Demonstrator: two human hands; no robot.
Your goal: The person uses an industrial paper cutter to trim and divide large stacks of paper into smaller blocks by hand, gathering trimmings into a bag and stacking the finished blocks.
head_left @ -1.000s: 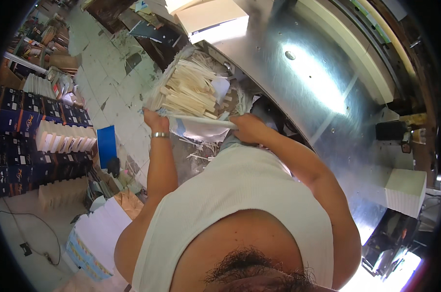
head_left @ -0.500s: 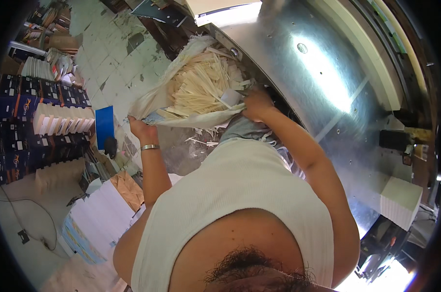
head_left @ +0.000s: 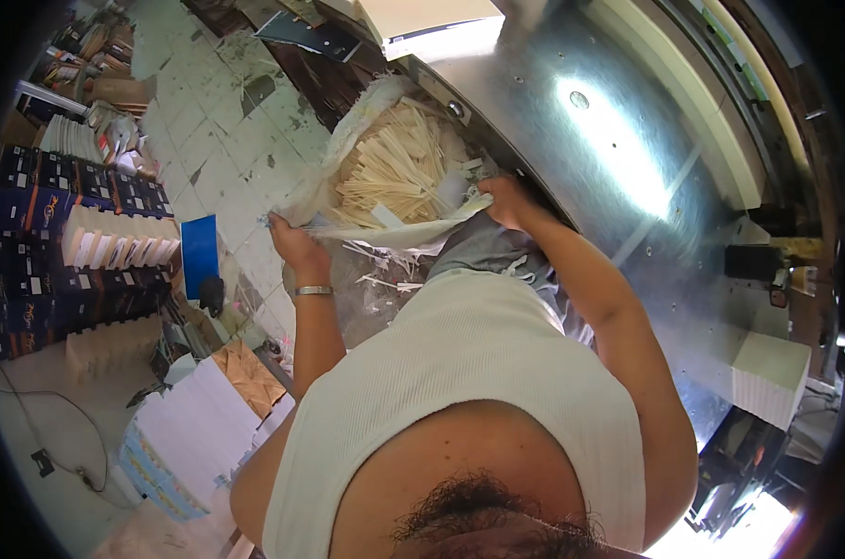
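Gripping the rim of a white woven sack at eleven o'clock from my chest, I have both hands closed: my left hand is pinched on its near corner at ten o'clock, and my right hand is folded over the rim at one, close beside the edge of the metal table. I can't tell whether those knuckles touch it. The mouth gapes upward, heaped with thin pale strips, and a flat white piece lies near the front rim. That front rim sags between my grips, so, as I judge it, an uneven pull could tip strips over it toward me. The cloth looks thin and frayed along the far side, and a heavy load might make it tear or slide from my fingers. With the sack this near the table, a snag or scraped knuckles seem possible. Loose scraps litter the floor at ten o'clock, where a foot could slip, and dark boxes stand stacked at nine, which a wide swing might knock.
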